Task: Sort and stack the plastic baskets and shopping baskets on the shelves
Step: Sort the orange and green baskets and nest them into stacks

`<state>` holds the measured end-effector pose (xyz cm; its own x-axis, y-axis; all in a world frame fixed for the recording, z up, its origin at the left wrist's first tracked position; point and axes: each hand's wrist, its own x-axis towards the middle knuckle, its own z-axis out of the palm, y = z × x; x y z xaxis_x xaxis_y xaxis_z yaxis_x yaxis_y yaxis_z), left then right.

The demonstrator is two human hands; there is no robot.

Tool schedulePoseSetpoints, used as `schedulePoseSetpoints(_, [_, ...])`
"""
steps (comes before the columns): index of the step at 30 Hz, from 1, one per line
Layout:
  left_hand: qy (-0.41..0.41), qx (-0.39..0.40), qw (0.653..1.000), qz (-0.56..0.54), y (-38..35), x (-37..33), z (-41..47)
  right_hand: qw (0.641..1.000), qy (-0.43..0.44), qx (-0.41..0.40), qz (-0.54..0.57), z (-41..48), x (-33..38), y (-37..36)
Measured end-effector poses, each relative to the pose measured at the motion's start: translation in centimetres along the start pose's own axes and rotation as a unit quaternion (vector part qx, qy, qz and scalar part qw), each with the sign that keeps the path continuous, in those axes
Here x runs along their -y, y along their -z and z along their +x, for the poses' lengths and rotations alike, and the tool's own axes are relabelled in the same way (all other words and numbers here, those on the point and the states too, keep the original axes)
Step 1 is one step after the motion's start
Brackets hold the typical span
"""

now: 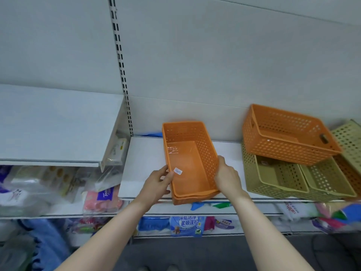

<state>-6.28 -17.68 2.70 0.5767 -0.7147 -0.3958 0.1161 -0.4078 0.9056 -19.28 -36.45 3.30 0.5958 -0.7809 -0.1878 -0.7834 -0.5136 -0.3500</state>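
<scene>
Two nested orange perforated baskets point(190, 159) stand on the white shelf point(144, 165), their near end over the shelf's front edge. My left hand point(158, 184) grips the near left rim, and my right hand point(227, 176) holds the right wall near the front corner. To the right, a larger orange basket point(287, 133) lies tilted on top of olive-green baskets point(277, 177). More olive and orange baskets point(349, 141) lean at the far right.
A higher white shelf point(54, 124) juts out on the left, beside a slotted upright point(121, 55). Below are shelves packed with tissue packs and bagged goods point(187, 223). A grey back panel runs behind the baskets.
</scene>
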Motion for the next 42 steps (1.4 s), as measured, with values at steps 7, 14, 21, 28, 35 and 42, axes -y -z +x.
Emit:
schedulePoseSetpoints(7, [-0.007, -0.009, 0.999, 0.039, -1.3, -0.7, 1.7, 0.997, -0.015, 0.000, 0.079, -0.4, -2.1, 0.7])
schedulePoseSetpoints(14, [-0.044, 0.010, 0.989, 0.138, -2.5, -2.1, 3.0, 0.882, -0.208, -0.235, 0.351, -0.1, -7.8, 7.7])
schedulePoseSetpoints(21, [-0.262, -0.085, 0.879, 0.389, -5.6, -8.2, 6.8, 0.729, -0.257, -0.261, 0.579, 3.9, -14.4, 13.9])
schedulePoseSetpoints(28, [-0.370, -0.055, 0.817, 0.439, -15.5, -19.7, 13.3, 0.787, -0.255, -0.153, 0.541, 7.7, -18.7, 16.3])
schedulePoseSetpoints(35, [-0.218, 0.031, 0.838, 0.499, -22.7, -22.7, 17.7, 0.878, -0.199, -0.152, 0.409, 8.3, -24.4, 18.1])
schedulePoseSetpoints(42, [-0.222, 0.020, 0.898, 0.378, -23.5, -19.9, 15.2, 0.945, -0.105, -0.151, 0.269, 7.1, -24.0, 17.9])
